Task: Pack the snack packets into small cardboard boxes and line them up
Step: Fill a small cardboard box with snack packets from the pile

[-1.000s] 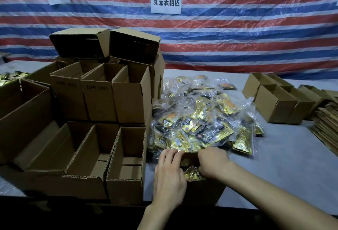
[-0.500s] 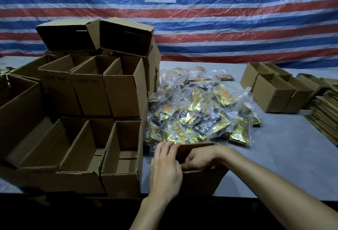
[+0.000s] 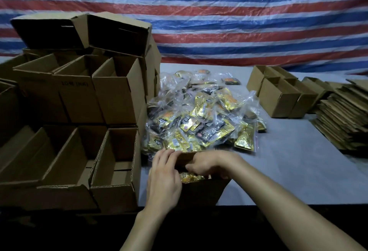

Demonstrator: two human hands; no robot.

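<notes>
A small cardboard box (image 3: pixel 201 193) stands at the table's near edge with gold snack packets (image 3: pixel 191 178) showing inside it. My left hand (image 3: pixel 163 179) lies along the box's left side, its straight fingers reaching onto the far flap (image 3: pixel 184 158). From the right, my right hand (image 3: pixel 207 163) comes over the box, and its fingers curl round that flap's edge. Just behind the box lies a big pile of gold and black packets in clear bags (image 3: pixel 201 119).
Open empty boxes (image 3: pixel 117 171) sit in rows at the left, with more boxes stacked behind them (image 3: pixel 117 93). Small boxes (image 3: pixel 278 99) line the right side beside a stack of flat cardboard (image 3: pixel 346 115). Grey table (image 3: pixel 288 171); striped tarp behind.
My right hand has come from the box's far edge down over the opening, bringing the far flap toward me. My left hand has stayed on the box's left side.
</notes>
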